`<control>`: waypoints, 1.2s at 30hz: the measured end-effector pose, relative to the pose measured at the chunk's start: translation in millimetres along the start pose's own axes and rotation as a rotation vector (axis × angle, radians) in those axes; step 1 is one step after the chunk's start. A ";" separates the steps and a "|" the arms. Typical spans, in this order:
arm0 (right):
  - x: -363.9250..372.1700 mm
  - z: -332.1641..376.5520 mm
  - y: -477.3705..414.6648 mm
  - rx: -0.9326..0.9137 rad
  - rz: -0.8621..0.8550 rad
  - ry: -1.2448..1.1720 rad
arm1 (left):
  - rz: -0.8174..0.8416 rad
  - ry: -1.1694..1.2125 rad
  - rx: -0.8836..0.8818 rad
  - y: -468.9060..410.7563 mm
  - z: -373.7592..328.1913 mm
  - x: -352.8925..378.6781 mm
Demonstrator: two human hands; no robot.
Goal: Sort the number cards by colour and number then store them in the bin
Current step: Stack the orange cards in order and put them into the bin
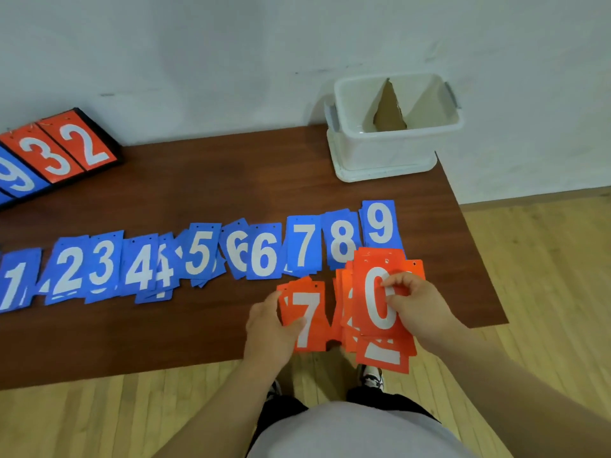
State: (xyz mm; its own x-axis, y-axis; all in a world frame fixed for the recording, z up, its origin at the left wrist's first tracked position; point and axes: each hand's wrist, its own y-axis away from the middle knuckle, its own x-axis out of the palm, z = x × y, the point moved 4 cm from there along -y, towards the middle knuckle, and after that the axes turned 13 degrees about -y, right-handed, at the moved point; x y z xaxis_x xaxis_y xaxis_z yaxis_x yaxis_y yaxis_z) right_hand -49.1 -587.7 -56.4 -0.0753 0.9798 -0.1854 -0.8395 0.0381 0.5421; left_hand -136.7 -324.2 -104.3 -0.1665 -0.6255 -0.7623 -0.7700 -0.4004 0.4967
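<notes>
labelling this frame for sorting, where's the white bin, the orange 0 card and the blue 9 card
white bin (383, 153), head view, front wall
orange 0 card (372, 302), head view, left stroke of its digit
blue 9 card (379, 224), head view, middle of the card

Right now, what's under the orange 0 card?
Several more orange cards, fanned beneath the orange 0 card. The lowest shows part of a white digit, perhaps 2; the rest are covered.

The person wears a light grey shirt (357, 434), black shorts (287, 416) and black-and-white patterned sneakers (372, 380), with both forearms (496, 388) bare.
</notes>
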 end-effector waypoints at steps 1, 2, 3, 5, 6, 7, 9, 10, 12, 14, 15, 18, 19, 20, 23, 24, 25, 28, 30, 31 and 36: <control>-10.1 -0.7 -6.9 0.005 0.003 0.013 | -0.011 -0.077 -0.045 -1.3 -4.3 9.6; -18.8 -0.3 -12.9 0.012 0.011 0.028 | -0.017 -0.149 -0.089 -1.9 -9.4 18.1; -25.3 0.2 -17.7 0.020 0.021 0.044 | -0.021 -0.203 -0.133 -2.3 -13.8 26.3; -35.6 -0.5 -24.8 0.045 0.045 0.062 | -0.033 -0.231 -0.209 0.2 -22.8 39.6; -39.6 -1.1 -27.2 0.054 0.059 0.069 | -0.044 -0.207 -0.244 2.1 -26.2 44.5; -42.3 -0.8 -29.2 0.059 0.073 0.083 | -0.055 -0.173 -0.272 4.0 -28.9 47.6; -46.7 0.8 -32.9 0.054 0.093 0.122 | -0.063 -0.098 -0.311 6.9 -30.6 51.9; -47.6 1.1 -34.7 0.051 0.103 0.133 | -0.061 -0.056 -0.324 8.1 -29.9 53.6; -46.7 1.2 -35.8 0.054 0.133 0.137 | -0.051 0.018 -0.332 9.9 -28.3 55.9; -43.9 1.4 -35.2 0.053 0.165 0.145 | -0.051 0.045 -0.311 11.4 -28.9 56.5; -42.6 1.9 -35.1 0.051 0.172 0.150 | -0.058 0.053 -0.287 11.9 -30.0 56.1; -38.8 3.9 -34.6 0.052 0.174 0.155 | -0.064 0.139 -0.238 14.6 -30.6 53.1; -36.9 5.1 -34.0 0.047 0.171 0.156 | -0.057 0.195 -0.230 16.2 -29.9 50.7; -34.9 6.5 -33.0 0.041 0.168 0.156 | -0.042 0.249 -0.215 17.9 -29.5 47.4; -26.5 11.4 -28.1 0.040 0.159 0.105 | 0.008 0.345 -0.131 23.1 -27.7 31.7; -22.1 13.0 -25.4 0.047 0.165 0.083 | 0.026 0.376 -0.110 24.9 -25.8 25.1; -16.4 15.1 -22.0 0.054 0.178 0.062 | 0.046 0.415 -0.098 27.5 -23.8 17.9; 6.8 20.9 -12.5 0.044 0.214 0.045 | 0.103 0.527 -0.052 37.2 -20.2 -7.0; 25.5 25.5 -5.2 0.037 0.216 0.044 | 0.128 0.563 0.016 43.8 -21.0 -25.5; 34.7 27.2 -1.6 0.036 0.211 0.040 | 0.137 0.588 0.047 46.4 -21.4 -34.0; 73.4 34.8 20.9 0.024 0.212 0.013 | 0.196 0.640 0.214 52.9 -23.2 -61.8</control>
State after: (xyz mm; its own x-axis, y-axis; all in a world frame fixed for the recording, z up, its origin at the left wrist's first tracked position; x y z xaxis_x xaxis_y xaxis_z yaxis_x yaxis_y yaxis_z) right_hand -53.5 -508.2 -30.2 -0.2560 0.9637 -0.0756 -0.7911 -0.1639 0.5894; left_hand -152.9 -322.3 -21.2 0.0300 -0.9704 -0.2397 -0.8780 -0.1403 0.4577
